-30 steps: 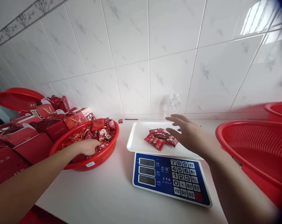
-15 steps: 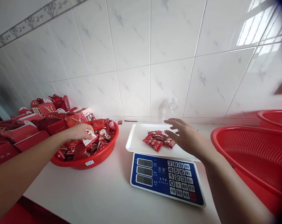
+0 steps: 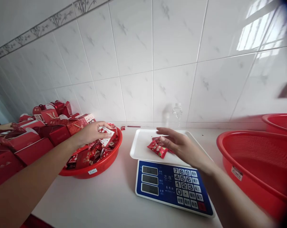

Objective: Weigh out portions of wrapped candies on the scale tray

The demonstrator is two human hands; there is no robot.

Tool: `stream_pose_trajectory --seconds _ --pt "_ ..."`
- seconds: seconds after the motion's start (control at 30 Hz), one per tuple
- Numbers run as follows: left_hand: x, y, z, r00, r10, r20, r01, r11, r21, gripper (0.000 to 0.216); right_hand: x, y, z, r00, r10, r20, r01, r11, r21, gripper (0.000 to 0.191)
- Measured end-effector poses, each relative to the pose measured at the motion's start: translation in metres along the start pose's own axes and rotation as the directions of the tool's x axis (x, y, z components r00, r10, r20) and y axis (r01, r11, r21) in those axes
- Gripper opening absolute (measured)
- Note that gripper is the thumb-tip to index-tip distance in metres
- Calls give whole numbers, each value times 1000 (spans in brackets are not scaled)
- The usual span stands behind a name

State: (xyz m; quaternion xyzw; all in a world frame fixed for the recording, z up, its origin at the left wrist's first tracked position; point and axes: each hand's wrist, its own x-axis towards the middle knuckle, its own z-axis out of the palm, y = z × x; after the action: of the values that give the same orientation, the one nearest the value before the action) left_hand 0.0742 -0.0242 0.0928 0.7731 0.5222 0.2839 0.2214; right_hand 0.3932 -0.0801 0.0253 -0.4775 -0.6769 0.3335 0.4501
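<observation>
My left hand (image 3: 92, 134) pinches a white packet with red flower print (image 3: 106, 134) just over the red basin (image 3: 107, 161), which is heaped with red-wrapped sweets (image 3: 93, 152). On the right, my right hand (image 3: 179, 144) hovers over the white tray (image 3: 139, 142) of a scale, its fingers stretched and apart. Beneath the fingers lie several red snack packets (image 3: 158, 149), partly hidden by the hand. The blue keypad panel (image 3: 167, 186) of the scale faces me; the figures on its displays are too faint to read.
Red gift boxes (image 3: 34, 144) are piled at the left, where another person's hand (image 3: 2, 128) reaches in. A clear plastic bottle (image 3: 177, 112) stands by the tiled wall. Large red plastic baskets (image 3: 238, 152) occupy the right side. A small red sweet (image 3: 122, 128) lies behind the basin.
My left hand has moved right and slightly up across the basin with the white packet. My right hand has shifted left, lower over the snack packets. Another person's hand has appeared at far left.
</observation>
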Motion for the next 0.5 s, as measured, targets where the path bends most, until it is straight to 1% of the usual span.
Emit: stream_pose_trajectory --seconds 0.03,0.1,0.13,0.2,0.23,0.3,0.37,0.43,0.5 --pt "0 14 14 998 60 20 -59 996 -67 34 -2 -5 8 999 1 54 -10 988 155 50" --pt "0 38 45 981 175 82 -159 972 -174 30 -5 -10 21 989 0 147 -63 906 419 52" --pt "1 47 60 967 233 104 -207 955 -214 27 -5 -10 26 983 -7 181 -90 849 521 52" --pt "3 61 88 929 346 134 -301 914 -272 24 -3 -7 31 981 -18 194 -111 766 633 48" --pt "4 65 100 911 390 135 -340 895 -289 24 -1 -5 31 986 -6 168 -106 755 648 43" --pt "9 69 120 892 438 108 -385 865 -323 24 3 -1 27 996 43 79 -83 780 621 34" --pt "14 71 135 898 437 53 -388 843 -373 24 7 2 21 996 87 -20 -59 815 576 27" --pt "19 71 145 911 413 -5 -374 820 -433 23 10 5 14 991 98 -95 -29 831 556 27" --pt "25 71 150 926 371 -75 -360 802 -477 22 14 7 5 976 89 -200 34 841 540 29"
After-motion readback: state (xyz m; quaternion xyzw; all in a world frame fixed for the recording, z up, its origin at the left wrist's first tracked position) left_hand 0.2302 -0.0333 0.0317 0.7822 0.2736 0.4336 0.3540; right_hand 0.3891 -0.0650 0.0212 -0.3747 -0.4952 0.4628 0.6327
